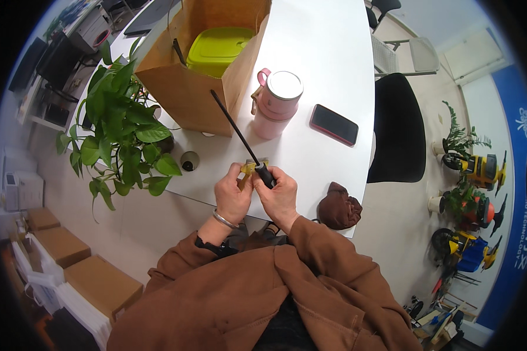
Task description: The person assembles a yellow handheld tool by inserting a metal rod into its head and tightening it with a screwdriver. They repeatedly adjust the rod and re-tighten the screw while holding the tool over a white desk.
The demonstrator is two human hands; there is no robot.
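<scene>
My right hand (280, 196) is wrapped round the dark handle of a screwdriver (265, 174). Its long black shaft slants up and away to the left, past the paper bag's near side. Close against it, my left hand (233, 194) pinches a small yellow, partly see-through piece (248, 168). Something metallic shows at the top of this piece, beside the screwdriver; the fingers hide the rest. Both hands are over the near part of the white table (310, 169).
Beyond my hands stand a pink lidded mug (270, 120) and a brown paper bag (199, 105) holding a lime-green lidded box (219, 50). A phone (334, 125) and a bunched brown cloth item (339, 207) lie right. Left are a leafy plant (123, 117) and small cup (190, 160).
</scene>
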